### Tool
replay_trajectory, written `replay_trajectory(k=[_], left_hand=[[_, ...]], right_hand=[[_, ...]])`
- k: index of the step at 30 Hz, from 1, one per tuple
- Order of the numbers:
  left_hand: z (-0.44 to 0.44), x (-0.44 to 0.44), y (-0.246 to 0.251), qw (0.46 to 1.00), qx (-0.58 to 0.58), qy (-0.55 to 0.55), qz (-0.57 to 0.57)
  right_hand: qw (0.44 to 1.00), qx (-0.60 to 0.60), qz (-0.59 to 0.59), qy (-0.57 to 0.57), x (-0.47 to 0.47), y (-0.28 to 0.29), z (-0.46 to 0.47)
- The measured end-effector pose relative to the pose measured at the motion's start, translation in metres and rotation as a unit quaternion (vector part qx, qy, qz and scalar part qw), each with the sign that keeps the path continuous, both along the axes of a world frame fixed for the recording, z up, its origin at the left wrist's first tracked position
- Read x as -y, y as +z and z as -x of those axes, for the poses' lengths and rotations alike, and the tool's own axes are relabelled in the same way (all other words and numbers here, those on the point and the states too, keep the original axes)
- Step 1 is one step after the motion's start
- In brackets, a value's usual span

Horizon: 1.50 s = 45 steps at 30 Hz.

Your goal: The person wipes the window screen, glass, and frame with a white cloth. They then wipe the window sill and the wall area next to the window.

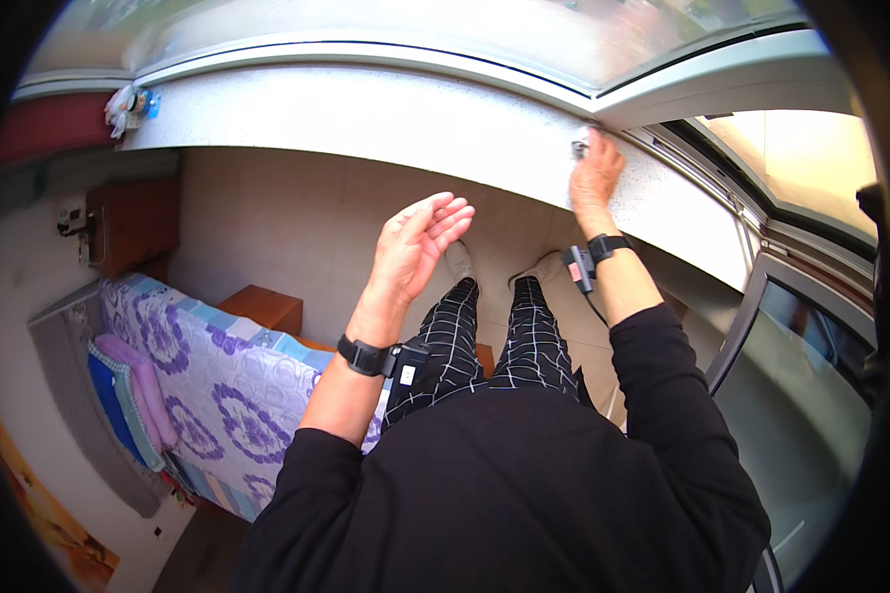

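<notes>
My right hand [598, 167] reaches down onto the white speckled windowsill [356, 111], close to the corner of the window frame. Its fingers press on a small grey-and-white item [581, 144], blurred and mostly covered, so I cannot tell what it is. Above the floor, short of the sill's front edge, my left hand [419, 241] hangs in the air. Its palm is turned up, the fingers are slightly bent, and nothing is in it. Both wrists wear black straps with small boxes.
A clear plastic bag [122, 110] and small containers [142, 102] sit at the sill's left end. To the right, a grey-framed window sash [786, 356] stands swung inward. A bed with a purple-patterned cover [222, 385] and wooden nightstand [133, 222] lie left.
</notes>
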<state>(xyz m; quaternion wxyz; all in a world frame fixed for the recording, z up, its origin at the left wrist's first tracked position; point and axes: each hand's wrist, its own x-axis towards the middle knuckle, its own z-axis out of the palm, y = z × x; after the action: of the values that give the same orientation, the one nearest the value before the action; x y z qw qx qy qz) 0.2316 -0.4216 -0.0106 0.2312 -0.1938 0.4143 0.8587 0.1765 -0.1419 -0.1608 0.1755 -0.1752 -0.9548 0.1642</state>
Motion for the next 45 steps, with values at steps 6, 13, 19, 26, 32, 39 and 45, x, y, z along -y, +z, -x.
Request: replay_trajectory(k=[6, 13, 19, 26, 32, 39, 45], left_hand=[[-0.001, 0.018, 0.006, 0.996, 0.01, 0.015, 0.082], [-0.015, 0.057, 0.022, 0.994, 0.018, 0.046, 0.099], [-0.021, 0.079, 0.036, 0.993, 0.004, 0.077, 0.089], [-0.034, 0.083, 0.057, 0.99, -0.028, 0.109, 0.085], [-0.062, 0.075, 0.069, 0.984, -0.013, 0.152, 0.093], [-0.084, 0.058, 0.075, 0.983, -0.025, 0.166, 0.076], [-0.093, 0.033, 0.071, 0.973, 0.006, 0.204, 0.113]], right_hand=[[0.977, -0.03, 0.205, 0.049, 0.082, -0.001, 0.017], [0.879, 0.035, 0.4, 0.257, 0.186, 0.044, -0.001], [0.626, 0.138, 0.76, 0.102, 0.115, 0.05, -0.043], [0.748, -0.129, 0.603, -0.244, -0.088, 0.022, -0.133], [0.897, -0.045, 0.344, -0.273, -0.105, -0.029, -0.145], [0.908, -0.094, 0.391, -0.115, 0.052, -0.022, -0.086], [0.716, 0.264, 0.638, 0.099, 0.123, 0.061, -0.049]])
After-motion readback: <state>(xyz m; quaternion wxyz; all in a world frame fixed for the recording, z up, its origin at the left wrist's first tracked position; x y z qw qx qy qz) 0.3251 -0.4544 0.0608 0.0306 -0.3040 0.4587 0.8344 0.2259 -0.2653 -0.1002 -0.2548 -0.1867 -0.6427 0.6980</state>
